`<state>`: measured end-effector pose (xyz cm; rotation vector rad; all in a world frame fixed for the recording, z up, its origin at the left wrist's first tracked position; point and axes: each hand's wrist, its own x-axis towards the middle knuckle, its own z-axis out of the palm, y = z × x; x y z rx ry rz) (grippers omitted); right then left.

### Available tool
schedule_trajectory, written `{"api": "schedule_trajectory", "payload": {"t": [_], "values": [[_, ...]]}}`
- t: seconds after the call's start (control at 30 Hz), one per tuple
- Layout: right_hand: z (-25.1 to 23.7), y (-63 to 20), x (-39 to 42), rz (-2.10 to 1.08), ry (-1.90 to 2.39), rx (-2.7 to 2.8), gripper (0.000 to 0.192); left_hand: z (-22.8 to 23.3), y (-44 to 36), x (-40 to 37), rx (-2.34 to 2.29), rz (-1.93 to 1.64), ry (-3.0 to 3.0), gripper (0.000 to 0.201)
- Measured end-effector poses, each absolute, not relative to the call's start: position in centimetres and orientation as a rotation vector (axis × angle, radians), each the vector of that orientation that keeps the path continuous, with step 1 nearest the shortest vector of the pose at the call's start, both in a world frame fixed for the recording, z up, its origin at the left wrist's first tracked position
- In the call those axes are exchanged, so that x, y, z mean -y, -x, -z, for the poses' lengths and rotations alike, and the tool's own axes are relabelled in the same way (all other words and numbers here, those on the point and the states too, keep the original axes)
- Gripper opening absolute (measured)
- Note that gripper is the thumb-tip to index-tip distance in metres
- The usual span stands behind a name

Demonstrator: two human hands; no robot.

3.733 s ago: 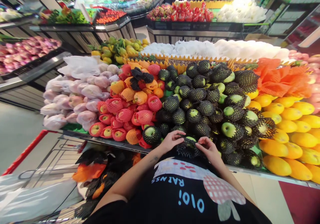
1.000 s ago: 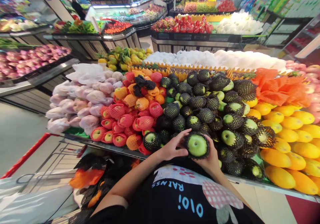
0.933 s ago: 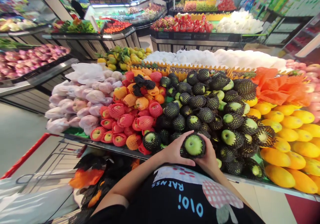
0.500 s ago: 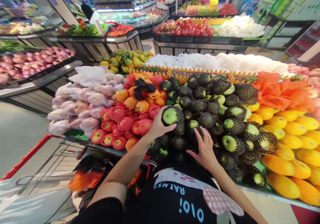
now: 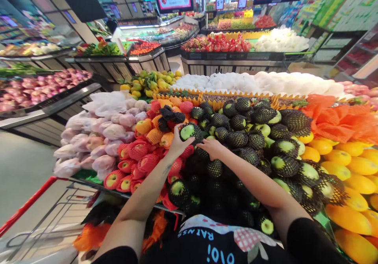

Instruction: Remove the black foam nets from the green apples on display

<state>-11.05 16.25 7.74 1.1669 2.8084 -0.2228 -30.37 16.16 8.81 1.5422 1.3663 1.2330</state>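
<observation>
My left hand (image 5: 176, 145) holds a green apple in a black foam net (image 5: 189, 132) against the upper left side of a pile of netted green apples (image 5: 254, 142), beside orange-netted fruit (image 5: 153, 134). My right hand (image 5: 213, 147) rests flat on the black-netted apples just right of it, fingers apart and holding nothing. Both forearms reach forward over the front of the display.
Red-netted apples (image 5: 138, 154) and white-wrapped fruit (image 5: 97, 130) lie to the left, yellow mangoes (image 5: 345, 165) and orange nets (image 5: 333, 118) to the right. A red-framed cart (image 5: 35, 213) with loose nets stands low at left. More produce stands fill the background.
Both hands first netted a green apple near my body. My left hand then carried it up and forward onto the pile; my right hand let go and followed.
</observation>
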Motion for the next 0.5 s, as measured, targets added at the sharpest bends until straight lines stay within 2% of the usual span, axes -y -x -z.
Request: {"api": "schedule_trajectory", "payload": {"t": [0.1, 0.2, 0.27, 0.4, 0.5], "values": [[-8.3, 9.7, -16.0, 0.235, -1.182, -2.835, 0.101, -8.3, 29.5, -20.5, -1.493, -1.178, -1.531, 0.073], [-9.9, 7.4, -14.7, 0.346, -1.326, -2.930, 0.097, -8.2, 27.0, -25.4, -1.625, -1.143, -1.588, 0.073], [-11.3, 5.2, -13.1, 0.530, -1.494, -2.996, 0.092, -8.2, 24.5, -28.5, -1.725, -1.063, -1.683, 0.074], [-12.2, -0.3, -7.1, 1.340, -1.614, -3.134, 0.088, -7.9, 19.0, -33.4, -1.873, -0.766, -1.873, 0.082], [-9.3, -3.8, -0.5, 2.054, -1.715, -2.828, 0.092, -7.3, 15.9, -36.0, -1.943, -0.511, -1.946, 0.089]]}}
